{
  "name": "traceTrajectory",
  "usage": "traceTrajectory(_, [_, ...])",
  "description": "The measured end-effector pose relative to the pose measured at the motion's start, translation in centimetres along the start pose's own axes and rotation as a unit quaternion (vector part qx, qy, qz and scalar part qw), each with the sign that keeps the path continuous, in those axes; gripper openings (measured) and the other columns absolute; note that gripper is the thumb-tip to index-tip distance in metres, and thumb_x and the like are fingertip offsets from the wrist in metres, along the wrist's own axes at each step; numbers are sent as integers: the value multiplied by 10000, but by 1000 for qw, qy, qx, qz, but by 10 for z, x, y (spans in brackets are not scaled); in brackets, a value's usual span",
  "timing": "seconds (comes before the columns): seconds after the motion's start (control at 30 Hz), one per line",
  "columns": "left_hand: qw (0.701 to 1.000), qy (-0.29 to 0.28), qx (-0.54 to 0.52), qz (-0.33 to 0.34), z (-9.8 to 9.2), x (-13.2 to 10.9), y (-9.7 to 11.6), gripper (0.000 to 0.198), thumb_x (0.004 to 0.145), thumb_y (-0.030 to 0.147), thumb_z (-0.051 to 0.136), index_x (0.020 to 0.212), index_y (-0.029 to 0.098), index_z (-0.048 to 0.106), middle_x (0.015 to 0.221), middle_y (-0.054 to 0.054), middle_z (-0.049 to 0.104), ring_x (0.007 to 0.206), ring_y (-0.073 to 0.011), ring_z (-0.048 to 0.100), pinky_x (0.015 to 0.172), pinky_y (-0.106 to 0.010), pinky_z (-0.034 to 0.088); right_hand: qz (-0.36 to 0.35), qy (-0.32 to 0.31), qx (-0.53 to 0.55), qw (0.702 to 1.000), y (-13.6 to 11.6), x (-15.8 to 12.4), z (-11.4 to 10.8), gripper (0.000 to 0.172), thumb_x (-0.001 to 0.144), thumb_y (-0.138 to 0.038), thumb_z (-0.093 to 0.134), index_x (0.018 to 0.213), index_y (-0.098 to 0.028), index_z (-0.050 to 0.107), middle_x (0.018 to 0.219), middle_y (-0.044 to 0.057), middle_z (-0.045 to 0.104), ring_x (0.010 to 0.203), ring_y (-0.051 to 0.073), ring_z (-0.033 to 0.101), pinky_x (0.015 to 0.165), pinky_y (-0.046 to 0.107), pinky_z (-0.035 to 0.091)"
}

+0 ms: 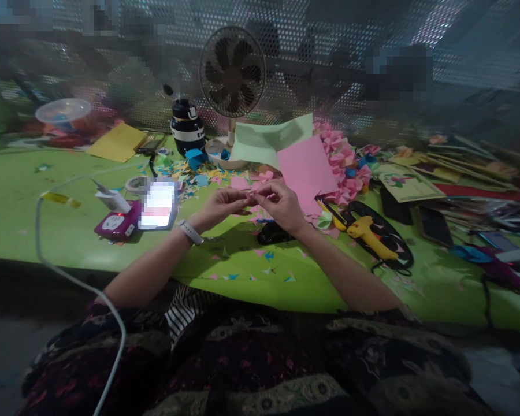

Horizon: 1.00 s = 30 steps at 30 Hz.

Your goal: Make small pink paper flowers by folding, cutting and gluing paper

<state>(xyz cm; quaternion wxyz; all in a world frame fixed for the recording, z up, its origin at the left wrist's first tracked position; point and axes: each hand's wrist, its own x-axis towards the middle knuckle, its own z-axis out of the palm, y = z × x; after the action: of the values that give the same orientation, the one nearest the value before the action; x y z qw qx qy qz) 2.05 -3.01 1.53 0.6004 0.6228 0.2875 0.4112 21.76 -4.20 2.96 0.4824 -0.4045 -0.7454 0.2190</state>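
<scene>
My left hand (pixel 226 204), with a pale band on the wrist, meets my right hand (pixel 281 203) at the fingertips above the middle of the green table (pixel 225 248). Both are closed in a pinch; whatever lies between the fingertips is too small to make out. Just behind them lie a pink paper sheet (pixel 305 167) and small pink scraps. Below my right hand rests a black object (pixel 274 232), partly hidden by the hand. To its right, a yellow glue gun (pixel 372 238) lies on a black oval base (pixel 401 245), beside a yellow-and-black cutter (pixel 333 215).
A pile of folded pink paper (pixel 351 170) lies behind the sheets. A fan (pixel 233 72) and a dark bottle (pixel 188 130) stand at the back. Left are a lit phone (pixel 158 203), a purple power socket (pixel 119 224) and a white cable (pixel 80 280) hanging over the edge.
</scene>
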Motion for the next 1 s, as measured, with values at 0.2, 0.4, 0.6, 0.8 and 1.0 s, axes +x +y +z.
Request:
traceTrajectory(0.2, [1000, -7, -4, 6, 0, -2, 1, 425, 761, 474, 799, 1057, 170, 769, 1119, -111, 764, 1004, -207, 728, 878, -346, 598, 14, -13, 10, 1000, 0, 1, -2, 356, 850, -537, 691, 806, -185, 659, 871, 44, 637, 783, 160, 613, 667, 308, 497])
traceTrajectory(0.4, [1000, -10, 3, -1, 0, -3, 3, 418, 787, 466, 780, 1074, 162, 764, 1114, -121, 765, 1027, -224, 728, 900, -373, 598, 17, -21, 14, 1000, 0, 2, -3, 364, 846, -551, 684, 804, -190, 652, 856, 41, 650, 770, 159, 611, 678, 315, 507])
traceTrajectory(0.6, [1000, -3, 2, -6, -1, -3, 2, 394, 800, 446, 766, 1065, 155, 764, 1132, -130, 759, 1053, -240, 721, 907, -389, 597, 20, -28, 21, 999, 0, 1, -3, 347, 851, -533, 684, 810, -190, 653, 848, 40, 637, 756, 159, 606, 679, 321, 513])
traceTrajectory(0.8, [1000, 0, 5, -9, 1, -3, 4, 357, 803, 430, 758, 1027, 152, 765, 1083, -118, 771, 1020, -228, 730, 893, -381, 603, 41, -29, 31, 998, -1, 1, -2, 382, 823, -567, 696, 827, -192, 620, 848, 33, 621, 738, 153, 596, 653, 305, 484])
traceTrajectory(1.0, [999, 1, -34, -20, 2, -3, 4, 333, 749, 406, 805, 938, 135, 761, 981, -106, 782, 963, -233, 744, 843, -367, 615, 84, -59, 54, 993, -4, 4, -9, 478, 844, -669, 610, 760, -210, 505, 689, -24, 511, 632, 121, 477, 589, 273, 385])
